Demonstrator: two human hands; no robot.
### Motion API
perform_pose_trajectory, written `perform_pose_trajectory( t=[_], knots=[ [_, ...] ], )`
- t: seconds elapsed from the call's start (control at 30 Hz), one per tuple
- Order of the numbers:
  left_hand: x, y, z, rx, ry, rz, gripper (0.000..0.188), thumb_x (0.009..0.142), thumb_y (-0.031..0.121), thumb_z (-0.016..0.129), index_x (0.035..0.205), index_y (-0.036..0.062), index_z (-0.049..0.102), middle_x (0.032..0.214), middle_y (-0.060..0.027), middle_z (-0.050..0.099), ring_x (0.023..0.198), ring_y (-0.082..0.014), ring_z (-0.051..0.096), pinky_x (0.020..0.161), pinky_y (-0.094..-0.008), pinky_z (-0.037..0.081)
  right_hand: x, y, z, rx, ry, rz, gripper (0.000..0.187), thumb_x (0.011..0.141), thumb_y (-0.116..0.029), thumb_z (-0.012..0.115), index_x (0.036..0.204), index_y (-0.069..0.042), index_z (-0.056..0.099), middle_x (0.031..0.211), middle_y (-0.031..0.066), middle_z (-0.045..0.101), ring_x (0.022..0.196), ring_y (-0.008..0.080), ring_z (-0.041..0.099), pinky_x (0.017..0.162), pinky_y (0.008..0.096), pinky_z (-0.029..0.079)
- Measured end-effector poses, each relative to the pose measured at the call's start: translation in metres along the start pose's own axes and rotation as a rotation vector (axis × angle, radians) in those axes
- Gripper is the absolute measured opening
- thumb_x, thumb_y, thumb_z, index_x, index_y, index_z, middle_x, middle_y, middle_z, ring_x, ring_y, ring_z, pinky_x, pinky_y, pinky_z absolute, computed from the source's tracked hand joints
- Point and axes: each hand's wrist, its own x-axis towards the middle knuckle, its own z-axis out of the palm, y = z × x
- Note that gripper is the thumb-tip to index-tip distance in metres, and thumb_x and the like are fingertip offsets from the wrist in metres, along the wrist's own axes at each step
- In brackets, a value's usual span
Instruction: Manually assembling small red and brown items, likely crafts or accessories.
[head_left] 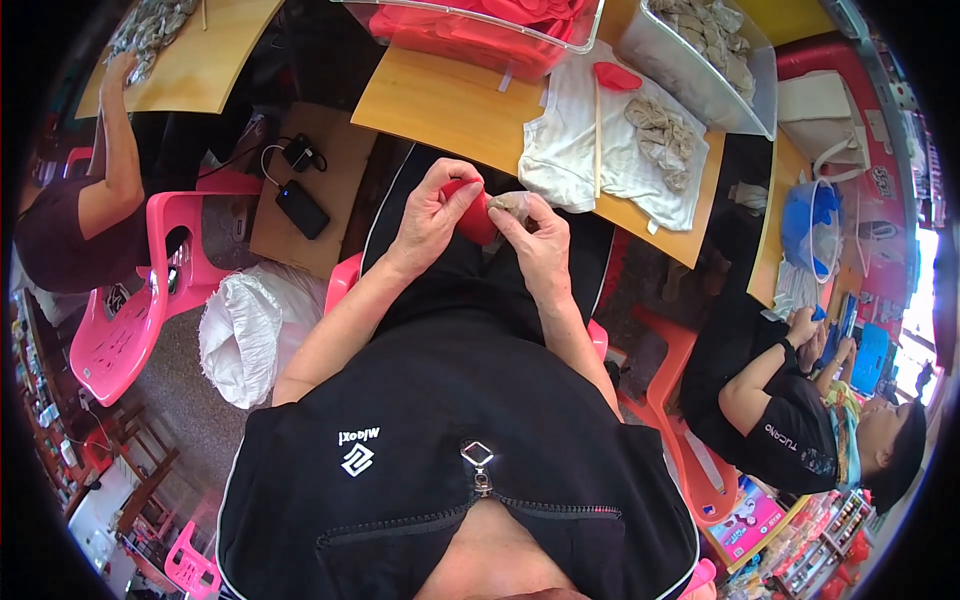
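Red piece hangs pinched between the left fingers, beside beige piece pinched by right fingers.

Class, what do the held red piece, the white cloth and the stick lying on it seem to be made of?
Red piece: perhaps fabric, matte, evenly coloured; too small to be sure.
White cloth: probably cotton, matte, wrinkled.
Stick: likely bare wood, matte, pale tan.

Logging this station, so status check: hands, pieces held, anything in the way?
Left hand pinching red piece. Right hand pinching beige piece. Pieces close together. Nothing seen blocking either hand.
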Motion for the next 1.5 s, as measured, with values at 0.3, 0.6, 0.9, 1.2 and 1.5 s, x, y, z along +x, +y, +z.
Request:
perform_pose_trajectory(
  t=[0.3, 0.6, 0.9, 1.2, 1.5],
  knots=[
    [-0.004, -0.008, -0.002, 0.067, -0.009, 0.141, 0.008, 0.092, 0.003, 0.056, 0.1, 0.0048, 0.055, 0.103, -0.0055, 0.049, 0.094, -0.0135, 0.059, 0.079, -0.0244, 0.049, 0.001, -0.025, 0.001, -0.369, -0.055, -0.129, 0.013, 0.079, -0.006, 0.07, 0.091, -0.004, 0.069, 0.084, 0.0072, 0.059, 0.071, 0.0165, 0.059, 0.062, 0.0274, 0.047],
    [-0.003, -0.007, 0.0, -0.061, -0.06, -0.059, 0.004, 0.091, 0.004, 0.058, 0.095, 0.004, 0.056, 0.113, -0.0068, 0.049, 0.105, -0.0175, 0.056, 0.088, -0.0281, 0.047, 0.004, -0.02, 0.007, -0.564, 0.048, -0.253, 0.013, 0.077, -0.004, 0.069, 0.09, -0.003, 0.068, 0.084, 0.0097, 0.059, 0.073, 0.0248, 0.061, 0.063, 0.0322, 0.049],
    [0.002, -0.014, -0.005, -0.259, 0.04, -0.232, 0.011, 0.09, 0.006, 0.061, 0.1, 0.0059, 0.06, 0.101, -0.0043, 0.058, 0.096, -0.0125, 0.059, 0.085, -0.0251, 0.047, 0.011, -0.013, -0.002, -0.502, -0.196, -0.22, 0.016, 0.082, 0.001, 0.063, 0.097, -0.002, 0.067, 0.093, 0.0064, 0.056, 0.081, 0.0168, 0.058, 0.07, 0.0266, 0.047],
    [-0.009, -0.023, -0.007, -0.473, 0.188, -0.562, 0.025, 0.09, 0.015, 0.063, 0.111, 0.0008, 0.06, 0.103, -0.0068, 0.064, 0.093, -0.0129, 0.062, 0.082, -0.0268, 0.051, 0.012, -0.007, 0.009, -0.289, 0.013, -0.001, 0.015, 0.082, -0.007, 0.067, 0.094, 0.0, 0.064, 0.087, 0.009, 0.06, 0.079, 0.018, 0.06, 0.071, 0.0275, 0.047],
    [-0.003, -0.018, -0.006, -0.657, 0.212, -0.608, 0.024, 0.092, 0.017, 0.061, 0.11, 0.0019, 0.062, 0.101, -0.0064, 0.065, 0.09, -0.0136, 0.062, 0.079, -0.0293, 0.051, 0.012, -0.008, 0.009, -0.358, -0.029, -0.105, 0.017, 0.084, -0.015, 0.066, 0.094, 0.0, 0.066, 0.096, 0.0123, 0.059, 0.084, 0.0238, 0.061, 0.074, 0.0311, 0.048]
  ],
)
